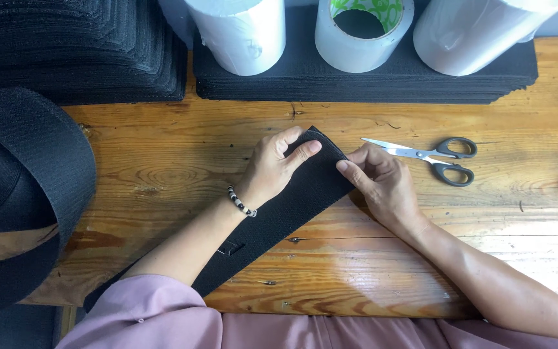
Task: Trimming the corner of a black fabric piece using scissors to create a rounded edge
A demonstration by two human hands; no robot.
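- The black strap point(292, 207) lies slantwise across the wooden table point(163, 161), its far end between both hands.
- The left hand point(272, 169) pinches that end, thumb on top.
- The right hand point(382, 181) presses fingertips on its right edge.
- Scissors point(434, 157) lie just right of the hands.

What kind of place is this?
Probably a small sewing or strap-making workshop: both hands fold a black strip on a wooden bench, beside scissors, stacked black pieces and a big strap roll.

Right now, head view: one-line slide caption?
Left hand and right hand pinch black strap end on wooden table, scissors beside.
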